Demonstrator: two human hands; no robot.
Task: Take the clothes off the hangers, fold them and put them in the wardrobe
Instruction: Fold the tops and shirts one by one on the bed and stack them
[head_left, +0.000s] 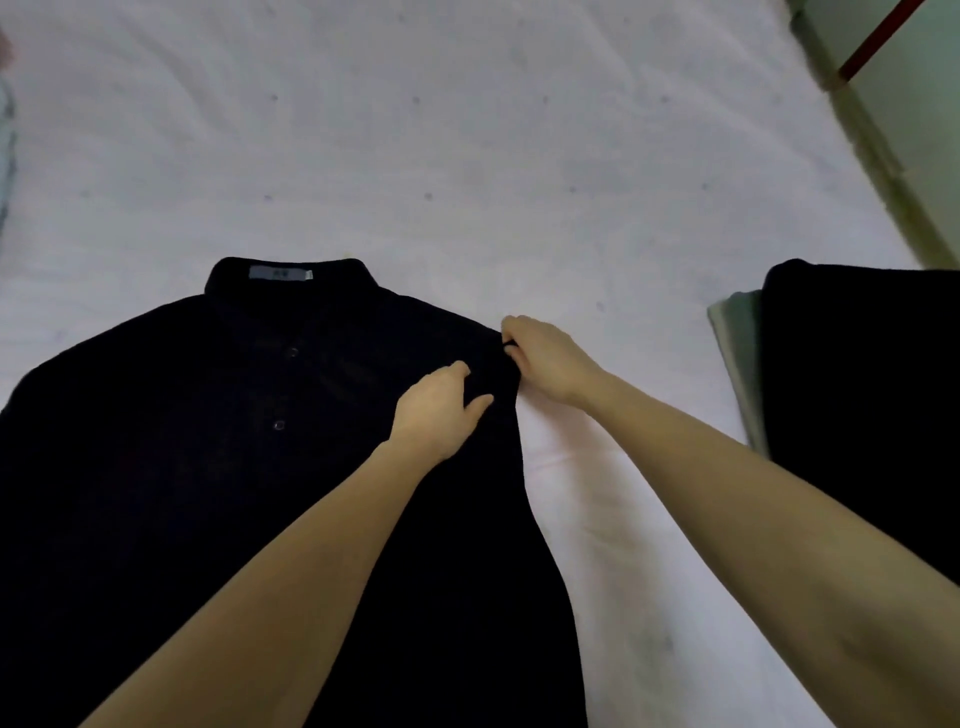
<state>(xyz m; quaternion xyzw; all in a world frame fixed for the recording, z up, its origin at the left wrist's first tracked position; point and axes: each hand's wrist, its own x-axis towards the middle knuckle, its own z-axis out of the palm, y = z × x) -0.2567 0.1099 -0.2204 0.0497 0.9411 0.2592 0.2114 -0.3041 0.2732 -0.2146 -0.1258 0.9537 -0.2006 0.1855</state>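
A black button-up shirt (218, 441) lies flat, front up, on the white bed sheet (467, 156), collar and grey label pointing away from me. My left hand (439, 410) rests on the shirt near its right shoulder, thumb and fingers pinching the cloth. My right hand (550, 358) grips the edge of the same shoulder, a fold of black fabric between its fingers. No hanger is in view.
A stack of folded clothes (862, 395), black on top and grey-green beneath, sits on the bed at the right. Beyond the bed's right edge are a greenish floor (924, 130) and a red rod (878, 39). Pale fabric shows at the far left edge (5, 156).
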